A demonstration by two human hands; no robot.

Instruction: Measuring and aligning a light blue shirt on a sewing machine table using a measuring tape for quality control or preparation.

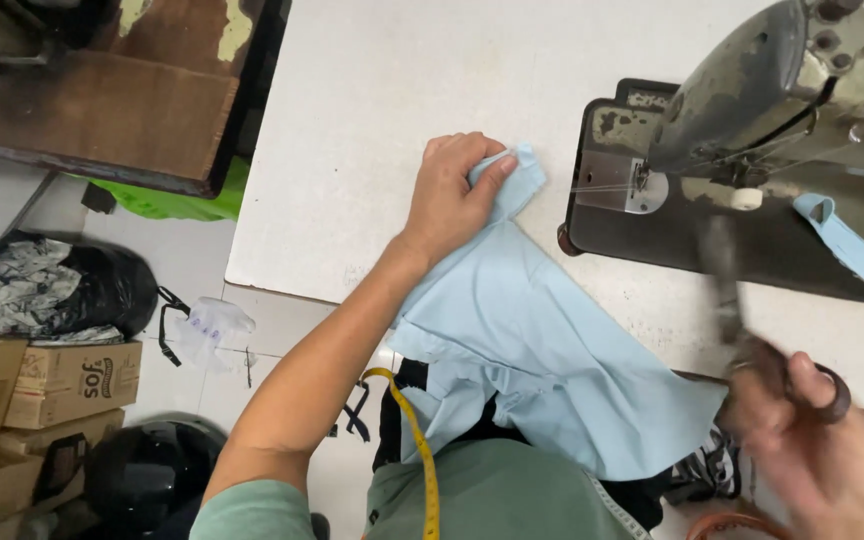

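Two hands: both mine, well apart over the white table [352, 120].
Left hand [449, 195]: my fingers pinch the far corner of the light blue cloth [542, 350].
Cloth: spread from table to my lap.
Right hand [812, 440]: blurred, fingers through scissors [752, 330], near right.
Sewing machine [772, 110]: far right.

- Brown cardboard cartons [27, 400] are sitting stacked on the floor at eight o'clock, boxy, with dark print on their sides.
- A black plastic bag [52, 285] with a grey patterned bundle is resting on top of them, at nine o'clock.
- A small clear plastic bag [210, 328] is lying on the floor just beside the cartons.
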